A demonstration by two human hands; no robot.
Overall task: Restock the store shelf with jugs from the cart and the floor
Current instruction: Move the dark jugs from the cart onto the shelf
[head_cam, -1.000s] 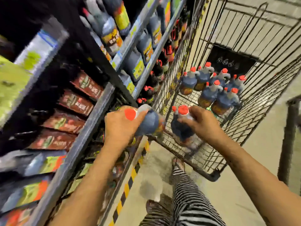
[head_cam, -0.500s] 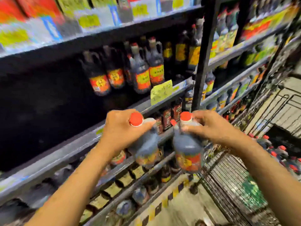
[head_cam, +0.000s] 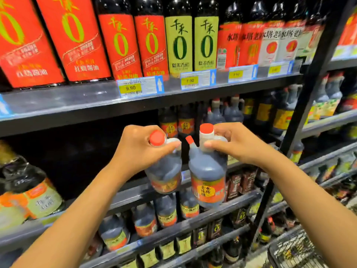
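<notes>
Top shelf board (head_cam: pixel 77 99): tall bottles w/ red labels (head_cam: pixel 119 45), two w/ green labels (head_cam: pixel 179 43) to their right, price tags (head_cam: pixel 141 87) on the front edge. Mid shelf (head_cam: pixel 131 196): dark jugs (head_cam: pixel 186 120) at the back, right of centre; big jug (head_cam: pixel 29 190) far left. Lower shelf (head_cam: pixel 193 221): row of small dark jugs (head_cam: pixel 166 211).

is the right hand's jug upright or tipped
Upright: the jug hangs from the right hand, red cap on top.

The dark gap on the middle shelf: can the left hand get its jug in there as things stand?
Probably yes: the left hand holds its jug just in front of the gap, and the shelved jugs stand further right.
</notes>
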